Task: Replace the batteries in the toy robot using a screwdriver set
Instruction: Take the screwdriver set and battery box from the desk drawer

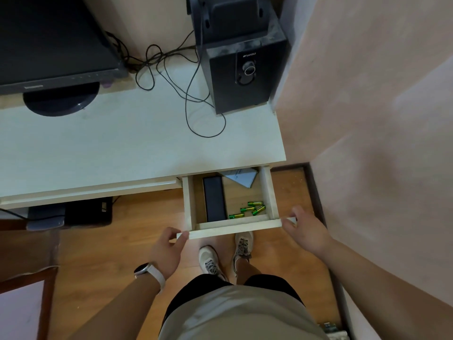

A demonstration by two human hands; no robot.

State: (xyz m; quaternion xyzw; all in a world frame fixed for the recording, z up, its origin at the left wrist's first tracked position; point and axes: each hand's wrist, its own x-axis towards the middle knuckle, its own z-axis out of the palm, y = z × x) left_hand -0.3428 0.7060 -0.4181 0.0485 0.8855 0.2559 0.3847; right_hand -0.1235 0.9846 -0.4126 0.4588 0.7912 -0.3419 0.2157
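The left hand (169,251) and right hand (306,231) pinch opposite ends of the drawer front (235,229) so it slides square under the desk (122,148); green batteries (250,209) lie inside beside a black case (213,200), probably the screwdriver set

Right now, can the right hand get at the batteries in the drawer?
Probably yes. The drawer is open and the batteries lie uncovered by its front right corner, just past the right hand, which grips the drawer front. It would have to let go first.
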